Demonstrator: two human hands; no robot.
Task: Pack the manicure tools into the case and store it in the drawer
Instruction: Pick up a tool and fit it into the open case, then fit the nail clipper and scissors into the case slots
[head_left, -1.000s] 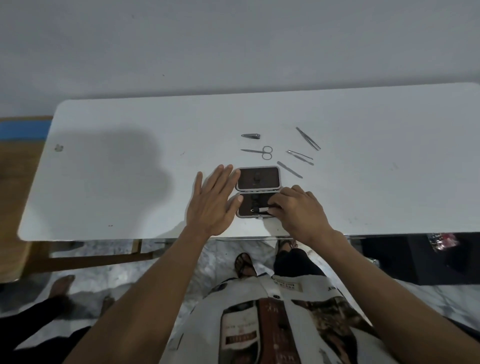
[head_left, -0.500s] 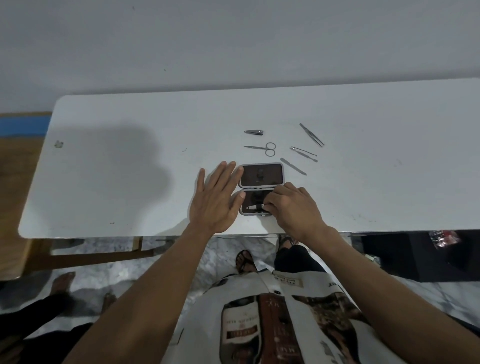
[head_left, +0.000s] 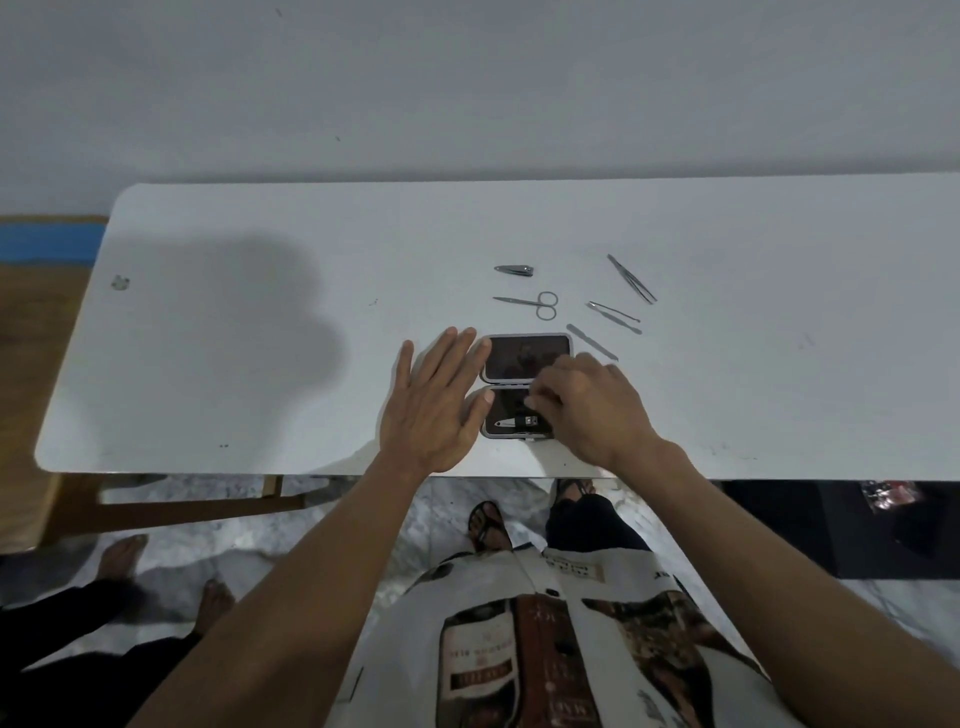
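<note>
Lying open near the front edge of the table (head_left: 779, 395), the case (head_left: 524, 358) has its two halves one behind the other. A nail clipper (head_left: 519, 422) sits in the near half, long axis left-right, tip pointing left. Left hand (head_left: 434, 410) rests flat beside the case, fingers spread. Right hand (head_left: 587, 405) covers the case's right side, fingers curled; grip cannot be told. Scissors (head_left: 530, 304) beyond point left.

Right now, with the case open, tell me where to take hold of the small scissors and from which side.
Pinch the small scissors at the finger loops, their widest part, on the end nearest the right hand. They lie flat on the white table, blades pointing left, clear of the nail clipper beyond them. Come from above and from the right, probably lifting a loop's edge first.
</note>
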